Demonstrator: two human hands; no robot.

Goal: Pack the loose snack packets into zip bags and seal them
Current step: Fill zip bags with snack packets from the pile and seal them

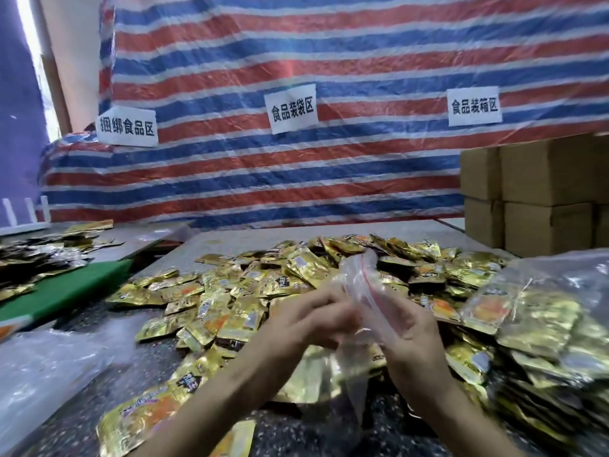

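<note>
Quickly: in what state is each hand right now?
Left hand: fingers curled, pinching the clear zip bag.
Right hand: gripping the same bag.

Two bare forearms and two bare hands are all of the person that shows. The left forearm (214,400) shows from the frame's edge at about 7 o'clock, uncovered along its whole visible length up to the left hand (311,321), just below centre. The right forearm (461,413) shows from about 5 o'clock, likewise uncovered up to the right hand (412,336). Both wrists look slim. The fingers are blurred, so finer detail cannot be told.
</note>
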